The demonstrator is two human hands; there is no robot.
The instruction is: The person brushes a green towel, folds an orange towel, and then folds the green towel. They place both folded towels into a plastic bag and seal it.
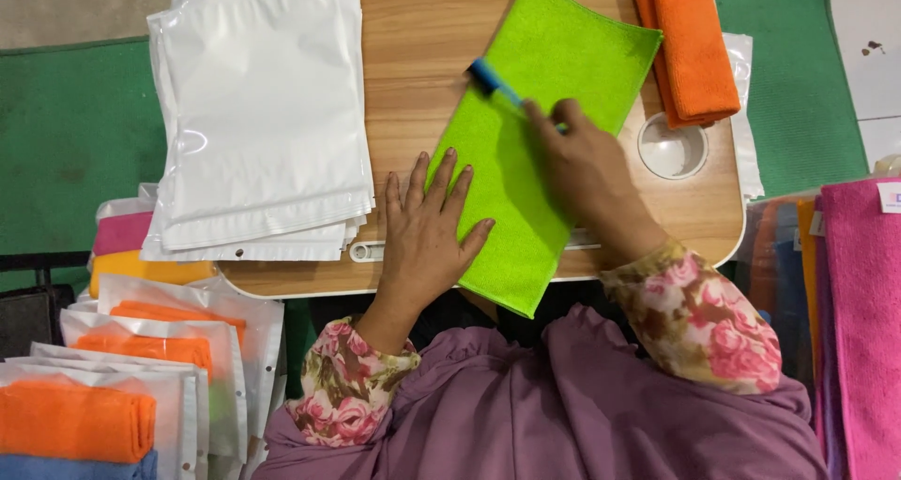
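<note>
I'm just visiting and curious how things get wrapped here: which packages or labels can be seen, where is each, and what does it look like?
Stack of empty bags: on the wooden table's left part, flat, rectangular, glossy white.
Filled bags: lower left, beside the table, overlapping, clear-and-white, holding folded orange cloths.
Pink and yellow packs: left, partly under the empty stack, mostly hidden.
Small label: right edge, on a pink cloth, white, cut off by the frame.

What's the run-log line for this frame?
left hand: flat on green cloth | right hand: holding blue brush on cloth | table: white bags, orange cloths
</note>
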